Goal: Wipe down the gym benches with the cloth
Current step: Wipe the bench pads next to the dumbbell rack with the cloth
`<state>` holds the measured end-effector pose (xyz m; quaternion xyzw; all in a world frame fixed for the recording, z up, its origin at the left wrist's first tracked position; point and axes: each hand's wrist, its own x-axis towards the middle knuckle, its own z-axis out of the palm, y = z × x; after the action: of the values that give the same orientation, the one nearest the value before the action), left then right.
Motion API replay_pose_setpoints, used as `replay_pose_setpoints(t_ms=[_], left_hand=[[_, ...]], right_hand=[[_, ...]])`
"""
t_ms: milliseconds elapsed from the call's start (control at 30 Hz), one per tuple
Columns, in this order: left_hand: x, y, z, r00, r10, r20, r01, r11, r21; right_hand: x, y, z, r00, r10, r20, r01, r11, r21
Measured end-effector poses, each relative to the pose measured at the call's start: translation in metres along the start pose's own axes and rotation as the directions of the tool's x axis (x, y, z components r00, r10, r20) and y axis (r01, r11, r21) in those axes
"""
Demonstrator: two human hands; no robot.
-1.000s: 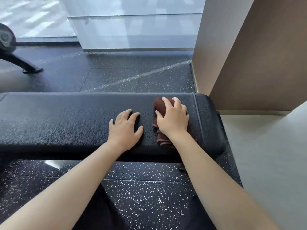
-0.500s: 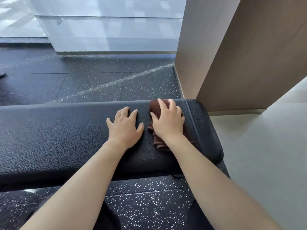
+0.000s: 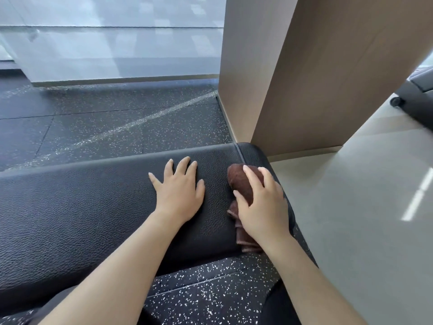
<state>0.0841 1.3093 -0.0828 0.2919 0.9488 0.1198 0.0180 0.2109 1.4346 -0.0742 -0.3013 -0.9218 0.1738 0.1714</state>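
Note:
A black padded gym bench (image 3: pixel 82 202) stretches from the left edge to the middle right of the head view. My right hand (image 3: pixel 262 202) presses a folded brown cloth (image 3: pixel 241 181) onto the bench's right end, past the seam, with the cloth's tail sticking out toward me under the palm. My left hand (image 3: pixel 179 188) lies flat on the pad just left of the cloth, fingers spread, holding nothing.
A tan pillar (image 3: pixel 304 73) rises right behind the bench's right end. Black speckled rubber flooring (image 3: pixel 105 123) lies beyond and below the bench, pale floor (image 3: pixel 363 207) to the right. A glass wall (image 3: pixel 112 43) stands at the back. Dark equipment (image 3: pixel 414 95) sits far right.
My right hand has slid the cloth rightward to the bench's end, past the seam. The view has swung right and closer; my left hand stays flat on the pad.

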Motion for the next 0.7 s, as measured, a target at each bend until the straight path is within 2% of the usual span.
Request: replay_pose_setpoints(t_ms=[133, 300, 400, 533, 700], left_hand=[[-0.003, -0.003, 0.002, 1.0, 0.023, -0.01, -0.023, 1.0, -0.003], [-0.007, -0.001, 0.005, 0.999, 0.016, -0.036, -0.017, 1.0, -0.017], [-0.01, -0.004, 0.005, 0.998, 0.035, -0.061, -0.037, 0.999, -0.034], [-0.013, -0.008, 0.005, 0.996, 0.062, -0.058, -0.064, 0.997, -0.034], [-0.011, -0.006, 0.004, 0.997, 0.056, -0.052, -0.057, 0.998, -0.033]], right_hand=[[0.021, 0.0, 0.007, 0.999, 0.046, -0.009, -0.046, 0.999, -0.021], [0.065, -0.009, 0.012, 0.996, 0.08, 0.05, -0.08, 0.997, -0.005], [0.051, -0.002, 0.009, 0.999, 0.025, 0.037, -0.025, 1.0, 0.008], [0.01, 0.012, 0.004, 0.998, -0.023, -0.05, 0.024, 1.0, 0.009], [0.018, 0.006, 0.007, 0.999, 0.013, -0.04, -0.014, 1.0, -0.013]])
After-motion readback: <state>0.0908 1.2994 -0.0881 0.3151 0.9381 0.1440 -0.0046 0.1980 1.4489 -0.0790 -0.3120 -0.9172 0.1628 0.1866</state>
